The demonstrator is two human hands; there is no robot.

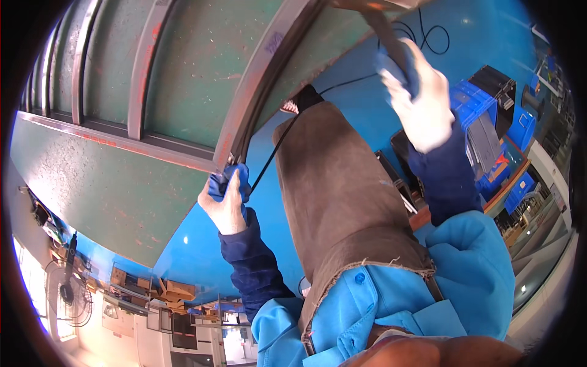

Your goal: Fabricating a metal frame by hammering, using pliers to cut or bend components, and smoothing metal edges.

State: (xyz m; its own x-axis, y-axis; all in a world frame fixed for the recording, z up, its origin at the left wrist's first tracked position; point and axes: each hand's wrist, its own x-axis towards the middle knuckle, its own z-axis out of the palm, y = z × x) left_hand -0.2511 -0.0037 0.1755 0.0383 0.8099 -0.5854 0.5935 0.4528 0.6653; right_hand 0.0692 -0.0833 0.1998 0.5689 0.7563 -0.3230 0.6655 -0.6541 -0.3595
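A welded-looking grey metal frame (pixel 241 101) with several crossbars lies on a green worktop (pixel 116 196). My left hand (pixel 225 200), in a white glove with blue fingers, is closed at the frame's near right corner. A small metal bit shows above its fingers, but what it grips is hidden. My right hand (pixel 423 101), gloved alike, is raised to the right of the frame, wrapped around the dark handle of a hammer (pixel 386 33). The hammer's head is blurred and partly cut off at the upper edge, over the frame's far end.
A black cable (pixel 284 137) runs from beside my left hand across the blue floor (pixel 354 107) to loops at the far right. Blue crates (pixel 474 101) with grey panels stand right. A fan (pixel 68 287) and cardboard boxes (pixel 177 289) are at lower left. A brown apron (pixel 342 183) covers my legs.
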